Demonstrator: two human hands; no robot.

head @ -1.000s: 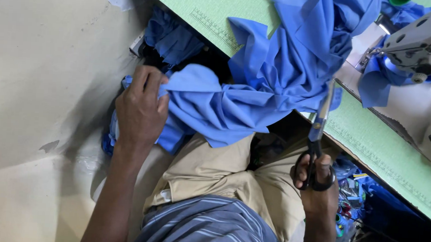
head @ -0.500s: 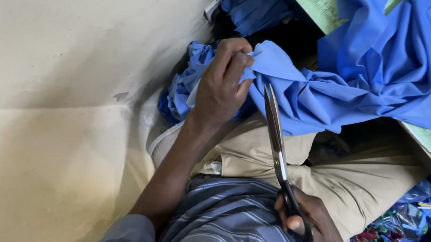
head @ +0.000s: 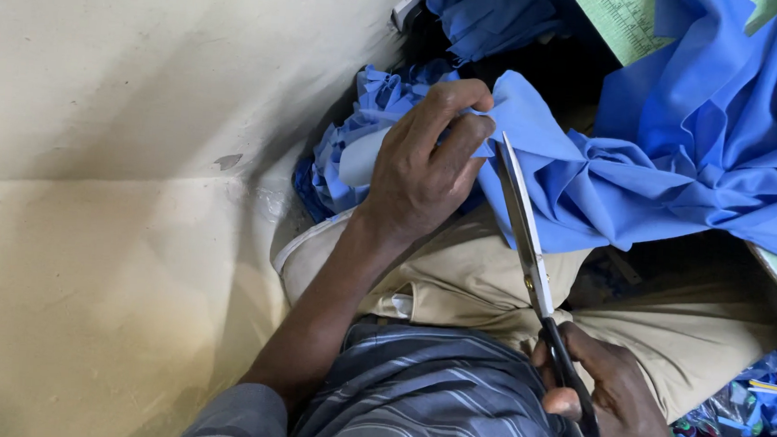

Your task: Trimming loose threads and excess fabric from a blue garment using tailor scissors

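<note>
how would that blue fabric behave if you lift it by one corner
The blue fabric would probably flop and drape, since it already lies in soft folds. It looks thin and likely light. The left hand pinches its corner, so it probably bunches easily.

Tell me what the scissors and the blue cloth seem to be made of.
The scissors: the long blades look like bare polished metal, pale and shiny along their length, with dark handles, probably plastic or painted metal, in the right hand. The blue cloth: a thin woven fabric with a matte finish, judging by its soft folds and creases where the left hand pinches it; the fibre cannot be told.
</note>
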